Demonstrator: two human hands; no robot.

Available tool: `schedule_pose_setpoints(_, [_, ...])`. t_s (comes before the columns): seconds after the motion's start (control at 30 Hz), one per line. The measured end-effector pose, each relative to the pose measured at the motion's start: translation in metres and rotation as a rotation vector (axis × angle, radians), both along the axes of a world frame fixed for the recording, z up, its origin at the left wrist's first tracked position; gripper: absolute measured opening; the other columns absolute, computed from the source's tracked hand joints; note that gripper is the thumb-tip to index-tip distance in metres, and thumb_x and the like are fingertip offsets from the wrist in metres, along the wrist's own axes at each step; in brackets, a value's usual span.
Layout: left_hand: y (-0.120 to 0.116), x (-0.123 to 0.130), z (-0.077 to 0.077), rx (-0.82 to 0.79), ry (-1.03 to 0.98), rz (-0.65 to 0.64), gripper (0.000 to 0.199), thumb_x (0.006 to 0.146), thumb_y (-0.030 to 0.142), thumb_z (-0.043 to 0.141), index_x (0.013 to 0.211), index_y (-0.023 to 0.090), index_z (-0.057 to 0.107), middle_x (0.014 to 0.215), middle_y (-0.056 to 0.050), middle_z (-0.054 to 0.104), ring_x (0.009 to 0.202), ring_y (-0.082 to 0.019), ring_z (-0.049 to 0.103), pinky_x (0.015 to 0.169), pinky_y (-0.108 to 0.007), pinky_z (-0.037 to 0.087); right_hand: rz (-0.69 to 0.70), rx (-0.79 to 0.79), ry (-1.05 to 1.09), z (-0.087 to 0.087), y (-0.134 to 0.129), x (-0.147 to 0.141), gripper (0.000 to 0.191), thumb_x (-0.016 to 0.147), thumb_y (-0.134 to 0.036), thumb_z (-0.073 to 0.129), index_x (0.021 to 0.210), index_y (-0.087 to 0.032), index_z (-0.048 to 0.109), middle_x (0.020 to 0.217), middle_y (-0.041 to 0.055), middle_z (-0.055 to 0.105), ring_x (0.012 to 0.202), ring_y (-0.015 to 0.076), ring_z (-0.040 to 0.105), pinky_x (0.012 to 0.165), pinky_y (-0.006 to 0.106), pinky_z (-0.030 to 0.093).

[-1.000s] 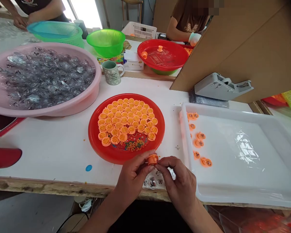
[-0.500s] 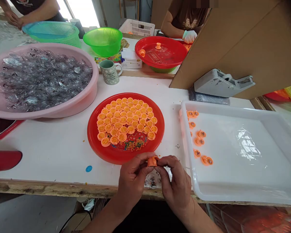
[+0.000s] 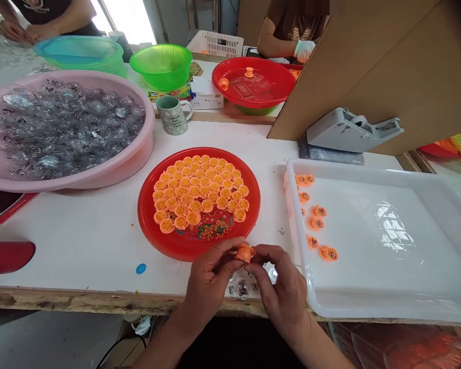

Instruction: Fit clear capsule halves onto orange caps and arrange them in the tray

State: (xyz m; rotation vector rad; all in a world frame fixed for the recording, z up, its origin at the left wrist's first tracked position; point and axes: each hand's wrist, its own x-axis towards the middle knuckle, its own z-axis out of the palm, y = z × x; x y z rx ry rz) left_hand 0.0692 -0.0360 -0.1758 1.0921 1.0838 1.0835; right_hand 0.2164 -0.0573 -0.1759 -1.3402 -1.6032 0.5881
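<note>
Above the table's front edge I hold a small orange toy cup on a wider saucer-like rim, tilted, between both hands. My left hand pinches it from the left with thumb and fingers. From the right, the thumb and forefinger of my right hand grip its side. Just beyond them lies a red round tray with many orange toy cups packed close together. Small clear plastic pieces with dark prints lie beneath my hands, partly hidden by them.
At right stands a white tray with several orange cups along its left side. A pink basin of clear plastic pieces sits left. Behind are a mug, a tape dispenser and a cardboard panel. Two people sit across.
The toy cup has tilted in my fingers, so its wide rim now sits uppermost. Both hands stay in nearly the same place. Across the table, the gloved hand has shifted slightly.
</note>
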Motion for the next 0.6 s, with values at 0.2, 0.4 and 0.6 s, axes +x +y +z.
schedule_pose_setpoints(0.2, [-0.0046, 0.0011, 0.0002, 0.177, 0.138, -0.022, 0.03, 0.084, 0.016, 0.066, 0.112, 0.026, 0.07, 0.094, -0.001, 0.074, 0.082, -0.013, 0.069, 0.078, -0.02, 0.057, -0.023, 0.109, -0.013, -0.0008, -0.0055, 0.0043, 0.03, 0.086, 0.001, 0.059, 0.105, -0.021, 0.064, 0.099, 0.0033, 0.065, 0.09, 0.0136, 0.062, 0.078, 0.025, 0.052])
schedule_pose_setpoints(0.4, [-0.0059, 0.0004, 0.0028, 0.347, 0.315, -0.048, 0.036, 0.086, 0.011, 0.062, 0.118, 0.027, 0.066, 0.11, -0.003, 0.072, 0.091, -0.015, 0.069, 0.083, -0.023, 0.056, 0.004, 0.144, -0.103, 0.001, -0.0076, 0.0059, 0.031, 0.086, 0.003, 0.055, 0.105, -0.021, 0.061, 0.096, 0.005, 0.063, 0.087, 0.0159, 0.061, 0.076, 0.029, 0.052])
schedule_pose_setpoints(0.6, [-0.0094, 0.0002, 0.0027, 0.253, 0.316, 0.01, 0.026, 0.088, 0.014, 0.06, 0.111, 0.024, 0.066, 0.105, -0.003, 0.072, 0.091, -0.016, 0.068, 0.081, -0.023, 0.055, 0.017, 0.049, -0.086, 0.0039, -0.0027, 0.001, 0.024, 0.089, -0.002, 0.053, 0.102, -0.022, 0.058, 0.091, 0.0031, 0.06, 0.082, 0.0144, 0.059, 0.071, 0.026, 0.05])
